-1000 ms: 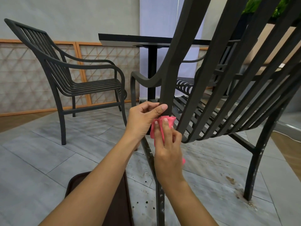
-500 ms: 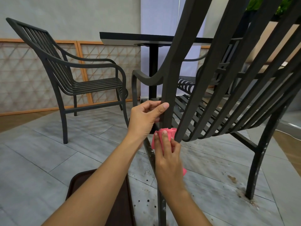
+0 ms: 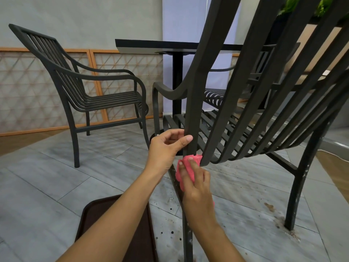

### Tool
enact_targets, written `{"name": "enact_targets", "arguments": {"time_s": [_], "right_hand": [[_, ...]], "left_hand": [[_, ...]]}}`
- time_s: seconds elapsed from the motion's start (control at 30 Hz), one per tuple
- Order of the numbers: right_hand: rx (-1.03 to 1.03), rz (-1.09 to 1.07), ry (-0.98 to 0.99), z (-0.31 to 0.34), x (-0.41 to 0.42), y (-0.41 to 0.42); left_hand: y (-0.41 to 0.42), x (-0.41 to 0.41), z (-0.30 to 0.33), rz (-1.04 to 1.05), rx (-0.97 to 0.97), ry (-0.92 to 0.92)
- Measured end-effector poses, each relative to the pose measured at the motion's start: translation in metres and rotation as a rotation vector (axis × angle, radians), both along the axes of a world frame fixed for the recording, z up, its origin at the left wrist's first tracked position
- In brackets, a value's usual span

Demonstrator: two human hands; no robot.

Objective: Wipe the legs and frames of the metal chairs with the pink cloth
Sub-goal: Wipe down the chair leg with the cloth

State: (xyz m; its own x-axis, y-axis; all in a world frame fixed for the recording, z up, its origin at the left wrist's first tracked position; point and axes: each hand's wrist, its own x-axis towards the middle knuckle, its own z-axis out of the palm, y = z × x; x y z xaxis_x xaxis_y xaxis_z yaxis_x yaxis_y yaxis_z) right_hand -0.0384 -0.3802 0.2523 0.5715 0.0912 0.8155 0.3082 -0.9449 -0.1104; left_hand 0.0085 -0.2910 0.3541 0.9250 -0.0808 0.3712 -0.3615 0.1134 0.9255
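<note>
A dark metal chair (image 3: 264, 103) fills the right half of the view, seen from behind and tipped toward me. My left hand (image 3: 166, 148) grips its left back post just above the seat, thumb across the near face. Directly below, my right hand (image 3: 196, 184) holds the pink cloth (image 3: 189, 165) wrapped round the same post where it becomes the rear leg (image 3: 187, 233). Most of the cloth is hidden under my fingers. A second metal chair (image 3: 90, 95) stands at the left, untouched.
A dark pedestal table (image 3: 170, 45) stands behind the chairs, and a third chair shows past it. A brown tray (image 3: 98, 212) lies on the grey tiled floor under my left forearm. Dirt specks and stains mark the tiles round the chair legs.
My right hand has slid the pink cloth a little way down the post toward the rear leg. My left hand keeps its grip on the post above.
</note>
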Motion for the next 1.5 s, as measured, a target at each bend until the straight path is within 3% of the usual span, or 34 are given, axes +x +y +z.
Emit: {"name": "enact_targets", "arguments": {"time_s": [0.13,0.3,0.57,1.5], "right_hand": [[0.136,0.072,-0.056,0.005,-0.012,-0.01],[0.526,0.144,-0.125,0.029,-0.012,-0.018],[0.686,0.298,-0.001,0.03,0.008,-0.018],[0.634,0.207,0.063,-0.04,-0.003,-0.019]], "left_hand": [[-0.001,0.0,-0.007,-0.013,-0.022,0.022],[-0.002,0.004,-0.021,0.03,-0.007,0.06],[-0.002,0.003,-0.025,0.01,0.031,0.049],[-0.004,0.003,-0.029,0.047,0.061,0.065]]}}
